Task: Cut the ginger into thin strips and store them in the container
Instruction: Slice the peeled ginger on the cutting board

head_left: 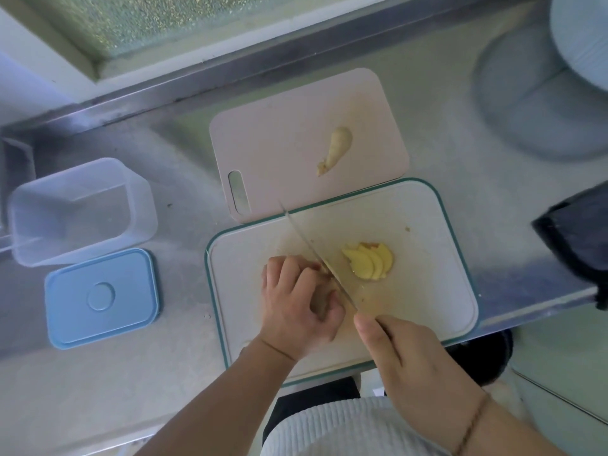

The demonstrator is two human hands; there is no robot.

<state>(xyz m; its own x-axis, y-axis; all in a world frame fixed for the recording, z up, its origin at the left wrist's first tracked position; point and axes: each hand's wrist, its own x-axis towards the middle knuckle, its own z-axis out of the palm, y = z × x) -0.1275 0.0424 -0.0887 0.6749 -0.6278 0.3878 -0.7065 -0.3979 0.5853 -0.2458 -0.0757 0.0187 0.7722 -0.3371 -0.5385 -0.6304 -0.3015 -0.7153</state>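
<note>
Two cutting boards are laid on the brushed metal worktop (460,143): a pale pink board (279,143) with a slot handle, and nearer, a white board (427,274) edged in green, rounded at the corners and overlapping the pink one. Most of the ginger piece (327,269) being cut is hidden under the left hand (296,301), whose fingers are curled down over it; only a sliver is seen beside the blade. The knife (316,255) is gripped by the right hand (404,360), its handle wholly covered by the clenched fingers, its thin blade blurred and hard to trace. A fan of flat yellow ginger slices (370,260) is spread just beside the blade on the white board. A knobbly whole ginger root (335,149) is left on the pink board. Well apart at the left, a translucent plastic container (79,209) is stood open, with its smooth blue lid (102,297) laid flat in front. At the right edge a dark object (575,238) is cut off and cannot be identified
</note>
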